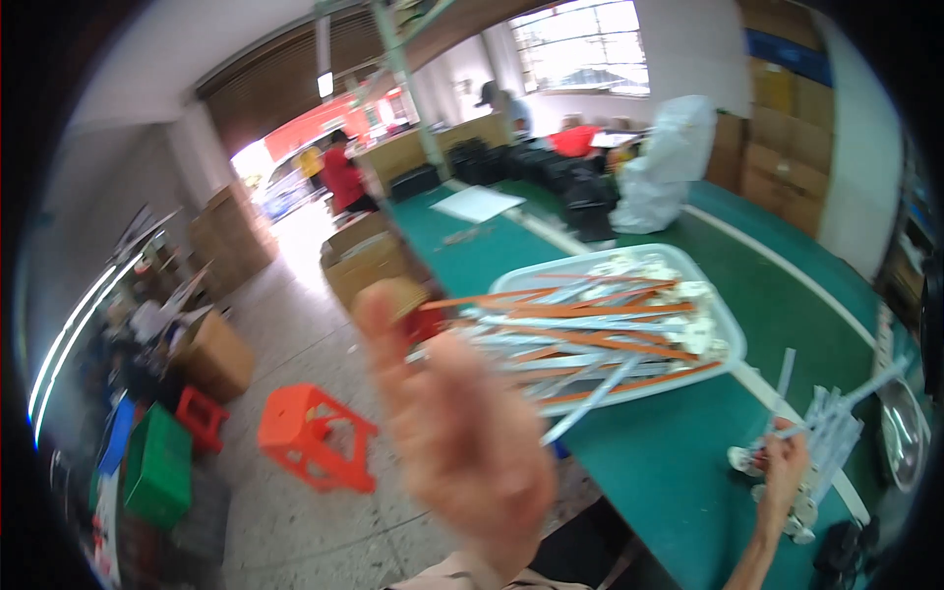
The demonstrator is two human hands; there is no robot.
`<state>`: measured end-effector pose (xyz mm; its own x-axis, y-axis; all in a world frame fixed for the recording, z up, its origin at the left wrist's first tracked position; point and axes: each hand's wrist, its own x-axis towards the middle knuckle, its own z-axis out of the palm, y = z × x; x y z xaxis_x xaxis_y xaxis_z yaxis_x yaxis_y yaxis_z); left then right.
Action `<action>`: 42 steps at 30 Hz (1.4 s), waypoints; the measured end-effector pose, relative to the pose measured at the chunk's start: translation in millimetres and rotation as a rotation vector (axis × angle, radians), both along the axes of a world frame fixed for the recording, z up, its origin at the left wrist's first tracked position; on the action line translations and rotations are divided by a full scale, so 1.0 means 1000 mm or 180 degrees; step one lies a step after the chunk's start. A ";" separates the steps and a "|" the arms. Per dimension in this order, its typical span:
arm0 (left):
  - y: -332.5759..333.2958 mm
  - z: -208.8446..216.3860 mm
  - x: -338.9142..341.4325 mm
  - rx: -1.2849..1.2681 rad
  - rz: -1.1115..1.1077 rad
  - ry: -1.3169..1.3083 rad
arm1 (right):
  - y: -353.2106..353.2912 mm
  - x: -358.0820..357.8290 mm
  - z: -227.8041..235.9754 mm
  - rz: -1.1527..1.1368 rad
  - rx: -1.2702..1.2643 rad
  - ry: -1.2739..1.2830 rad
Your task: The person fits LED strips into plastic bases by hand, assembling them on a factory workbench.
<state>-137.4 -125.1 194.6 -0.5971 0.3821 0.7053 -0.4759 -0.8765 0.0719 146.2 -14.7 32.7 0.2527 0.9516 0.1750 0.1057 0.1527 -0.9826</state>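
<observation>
blurred left hand (467, 447), grip unclear, partly hides tray (737, 344); right hand (784, 462) pinches strip (786, 379); stool (292, 418) on floor

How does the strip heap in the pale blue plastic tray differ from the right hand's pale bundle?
The heap mixes orange and pale flat strips; the bundle shows only pale ones. The heap is larger, in the tray; the bundle is smaller, over the green tabletop. Both include white pieces.

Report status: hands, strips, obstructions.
Left hand raised, blurred. Right hand holding long flat white strip. View of pale-blue plastic tray partly blocked by left hand.
</observation>
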 end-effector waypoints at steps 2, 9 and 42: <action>0.002 -0.014 0.007 0.0100 0.0088 0.0254 | 0.004 -0.006 -0.006 0.0046 -0.0059 0.0157; 0.076 -0.128 0.115 -0.2442 -0.0353 0.1859 | 0.006 -0.018 0.018 0.0280 -0.0191 0.0501; 0.132 -0.203 0.127 -0.3113 -0.2951 0.1771 | 0.003 -0.030 0.019 0.0205 0.0068 0.0393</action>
